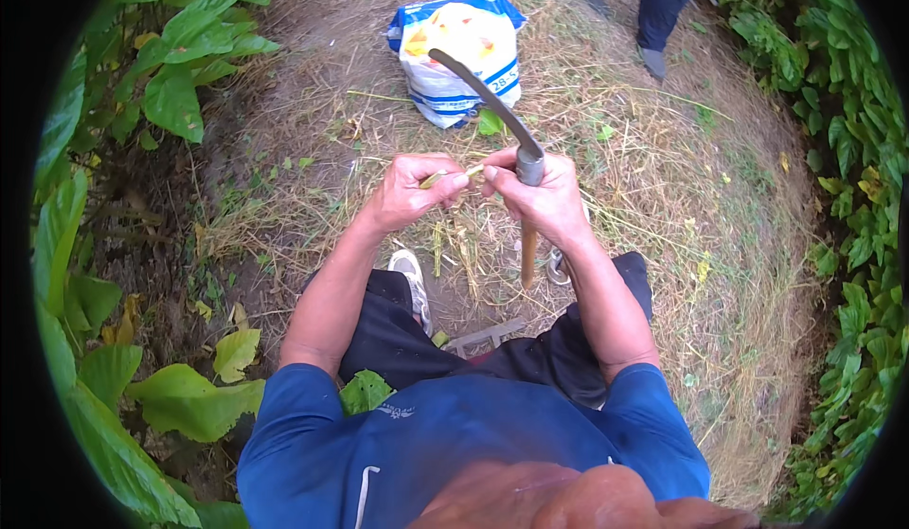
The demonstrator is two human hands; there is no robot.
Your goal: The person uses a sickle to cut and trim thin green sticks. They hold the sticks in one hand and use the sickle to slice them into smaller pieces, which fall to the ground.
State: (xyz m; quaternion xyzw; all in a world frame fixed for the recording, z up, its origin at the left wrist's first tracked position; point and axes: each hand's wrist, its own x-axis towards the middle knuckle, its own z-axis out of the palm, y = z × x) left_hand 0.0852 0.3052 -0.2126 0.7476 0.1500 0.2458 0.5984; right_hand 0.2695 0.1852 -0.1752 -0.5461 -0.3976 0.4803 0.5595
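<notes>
In front of my chest, my left hand (419,189) pinches a short piece of pale green plant stem (434,178) between thumb and fingers. Close at its right, my right hand (543,191) holds a sickle by its metal socket (529,167); the wooden handle (528,255) points down below the hand, and the curved blade (490,96) rises up and to the left. The thumb and forefinger of the right hand meet the other end of a pale green piece (475,171) at the left fingertips. Whether both bits are one stem, I cannot tell.
An open white and blue woven sack (461,96) with orange-yellow contents stands ahead on dry, straw-strewn ground. Another person's dark-trousered legs (660,3) show at the upper right. Leafy green plants line both sides. Between my legs is part of a wooden frame (486,337).
</notes>
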